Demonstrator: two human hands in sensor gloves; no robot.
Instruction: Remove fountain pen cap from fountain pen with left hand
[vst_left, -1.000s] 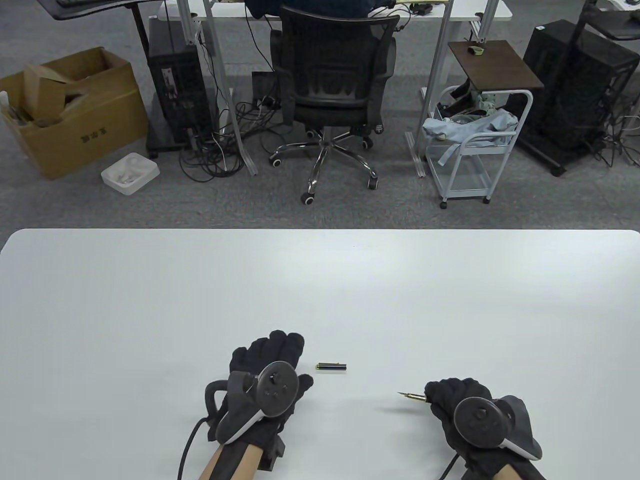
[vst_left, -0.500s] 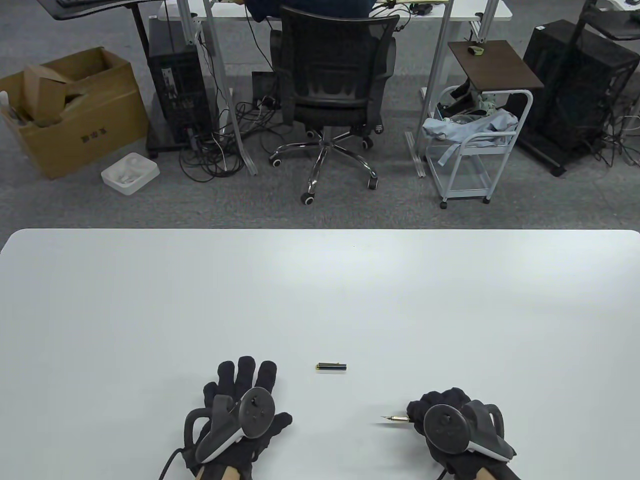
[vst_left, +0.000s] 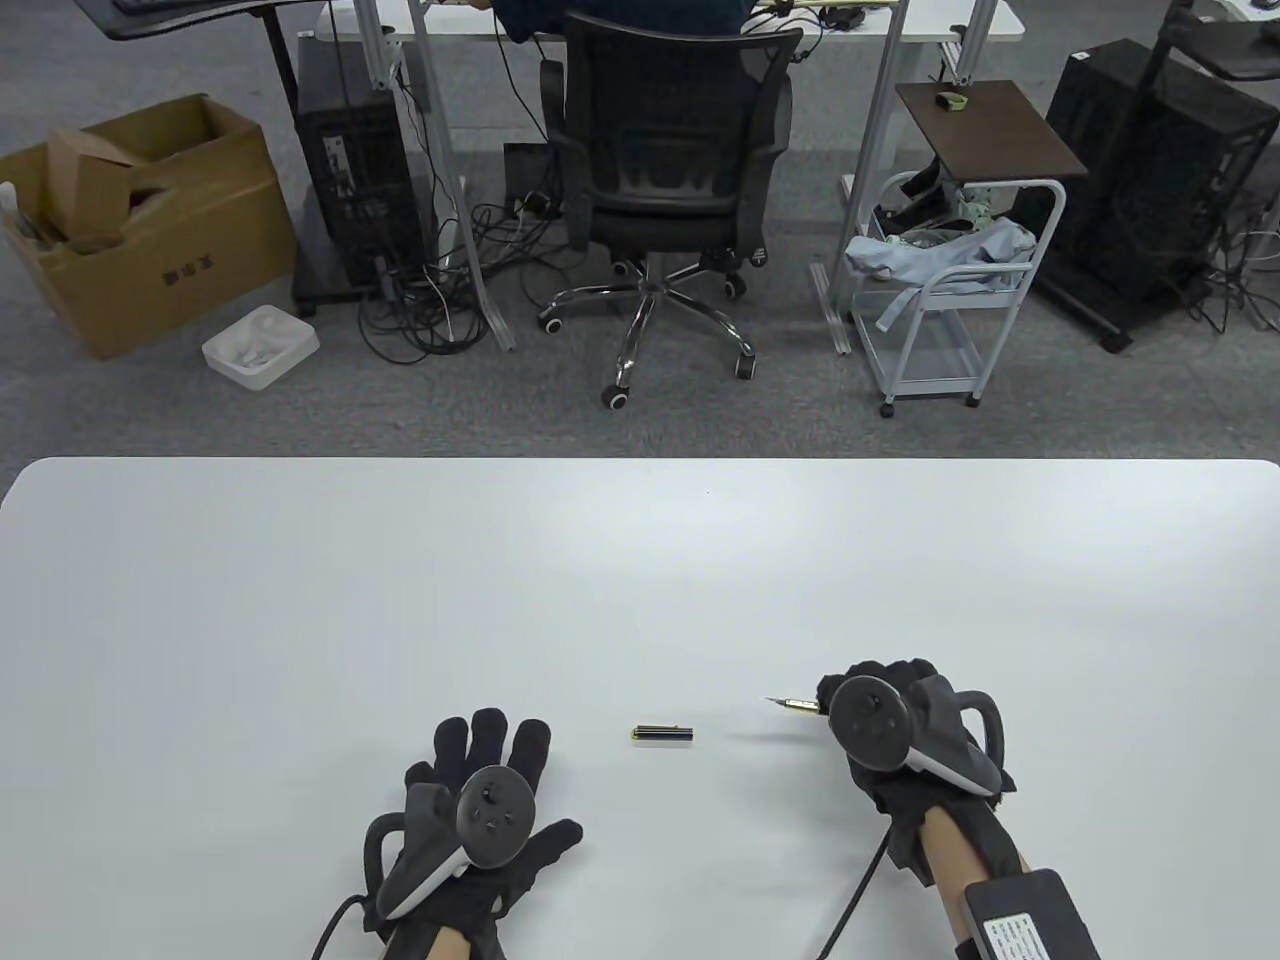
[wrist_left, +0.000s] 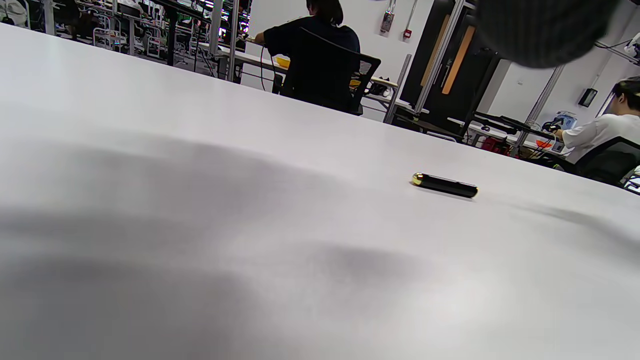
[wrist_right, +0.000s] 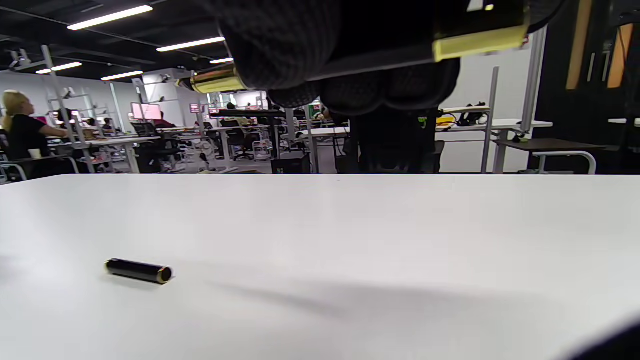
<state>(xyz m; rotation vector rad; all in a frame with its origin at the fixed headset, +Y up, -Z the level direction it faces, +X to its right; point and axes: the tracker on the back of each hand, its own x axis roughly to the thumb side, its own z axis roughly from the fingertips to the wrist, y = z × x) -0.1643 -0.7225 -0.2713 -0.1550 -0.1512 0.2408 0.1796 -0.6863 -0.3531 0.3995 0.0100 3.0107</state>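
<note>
Near the counter's (vst_left: 200, 560) front edge, the black, gold-trimmed fountain pen cap (vst_left: 662, 734) lies apart from the left hand's (vst_left: 480, 820) spread fingers (vst_left: 490, 735); the right hand (vst_left: 880, 720) grips the fountain pen (vst_left: 795, 705).

This is an open-plan office or lab workspace: beyond the white table (vst_left: 640, 560) lies grey carpet with a black mesh swivel chair (vst_left: 665, 150) on castors, desktop PC towers (vst_left: 355, 190) amid tangled cables, a cardboard box (vst_left: 140, 220) and a white wheeled cart (vst_left: 950, 290). The wrist views show rows of desks with monitors under strip ceiling lights (wrist_right: 110, 16) (at least 3 seated people work there).
</note>
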